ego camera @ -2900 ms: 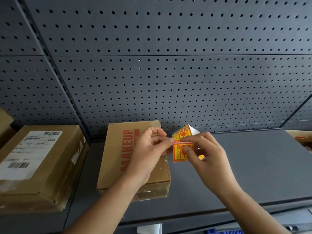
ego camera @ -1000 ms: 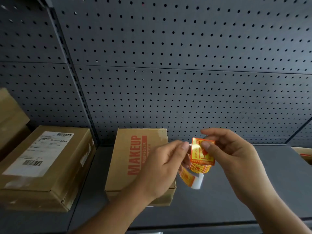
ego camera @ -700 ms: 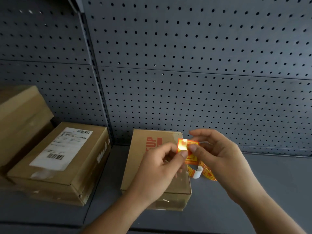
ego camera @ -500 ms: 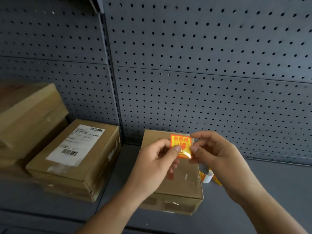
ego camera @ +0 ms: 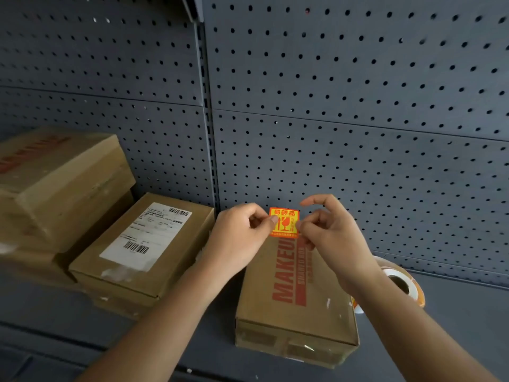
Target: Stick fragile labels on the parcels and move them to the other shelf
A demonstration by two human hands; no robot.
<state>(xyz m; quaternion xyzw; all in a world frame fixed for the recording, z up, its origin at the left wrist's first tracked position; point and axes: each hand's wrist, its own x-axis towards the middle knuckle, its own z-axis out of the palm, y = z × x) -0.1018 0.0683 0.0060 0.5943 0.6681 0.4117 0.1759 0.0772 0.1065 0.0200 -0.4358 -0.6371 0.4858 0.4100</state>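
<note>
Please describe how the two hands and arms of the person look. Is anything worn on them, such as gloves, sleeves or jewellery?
Both hands are bare: the left hand and the right hand wear no gloves. No ring, watch or bracelet shows on the fingers or wrists. Both forearms are uncovered as far as the bottom edge of the picture, so no sleeve is visible. The nails that show look short and unpainted.

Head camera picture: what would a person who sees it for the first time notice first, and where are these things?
The eye goes first to the bright orange and yellow fragile label, pinched at its edges by the left hand and the right hand in the middle, over the far end of the MAKEUP box. Next comes the box with a white shipping label on the left, and the label roll lying to the right.
</note>
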